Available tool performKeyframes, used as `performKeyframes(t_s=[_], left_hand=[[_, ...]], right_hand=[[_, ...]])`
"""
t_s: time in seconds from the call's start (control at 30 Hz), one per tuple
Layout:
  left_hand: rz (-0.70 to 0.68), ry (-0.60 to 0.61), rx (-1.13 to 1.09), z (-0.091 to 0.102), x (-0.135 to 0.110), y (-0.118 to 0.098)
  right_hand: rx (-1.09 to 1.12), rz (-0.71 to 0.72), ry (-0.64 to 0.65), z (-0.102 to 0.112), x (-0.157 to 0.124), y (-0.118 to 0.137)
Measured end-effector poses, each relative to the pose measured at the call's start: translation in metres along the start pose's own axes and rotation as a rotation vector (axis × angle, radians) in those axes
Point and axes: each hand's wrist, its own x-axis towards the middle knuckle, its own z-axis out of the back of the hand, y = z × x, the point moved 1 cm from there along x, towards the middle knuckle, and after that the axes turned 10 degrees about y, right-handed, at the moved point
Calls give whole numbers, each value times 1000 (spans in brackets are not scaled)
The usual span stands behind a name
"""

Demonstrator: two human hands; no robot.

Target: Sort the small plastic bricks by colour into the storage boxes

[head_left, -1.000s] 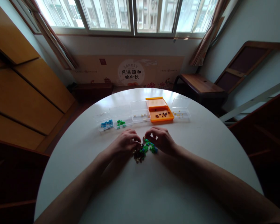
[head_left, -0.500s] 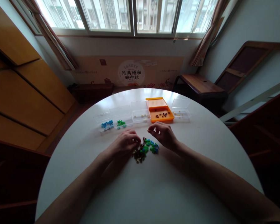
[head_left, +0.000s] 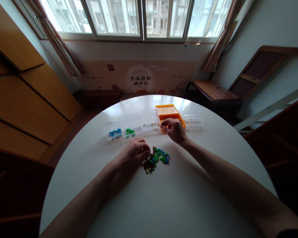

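A mixed pile of small toy bricks (head_left: 156, 159), green, blue, dark brown and pale yellow, lies mid-table. My left hand (head_left: 135, 151) rests at the pile's left edge with its fingers curled together; what they hold, if anything, is hidden. My right hand (head_left: 175, 129) reaches over the front of the orange box (head_left: 183, 123), covering most of its inside. Its thumb and forefinger are pinched at the right end of a clear box (head_left: 149, 128) with several pale yellow bricks. A small pale brick seems to be between those fingertips.
Left of these stand clear open boxes, one with blue bricks (head_left: 115, 133), one with green bricks (head_left: 129, 132). Another clear box (head_left: 194, 125) with yellow pieces stands right of the orange one. The round white table (head_left: 149, 205) has its far edge just behind the boxes.
My right hand has moved away from beside the pile, forward to the right end of the clear box, and now hides much of the orange box. My left hand has stayed by the pile.
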Motion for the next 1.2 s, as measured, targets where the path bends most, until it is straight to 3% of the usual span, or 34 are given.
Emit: performKeyframes(t_s=[0.3,0.53,0.8,0.97,1.2], left_hand=[[-2,-38,-27,5,-7,8],[12,-116,-183,4,-3,21],[84,-161,-301,5,5,11],[89,-171,-312,3,8,7],[88,-192,-323,4,9,5]], right_hand=[[7,-52,-26,-18,26,6],[125,21,14,-20,2,18],[205,221,162,-14,-30,36],[192,238,227,-14,-38,39],[122,255,221,-20,-40,43]])
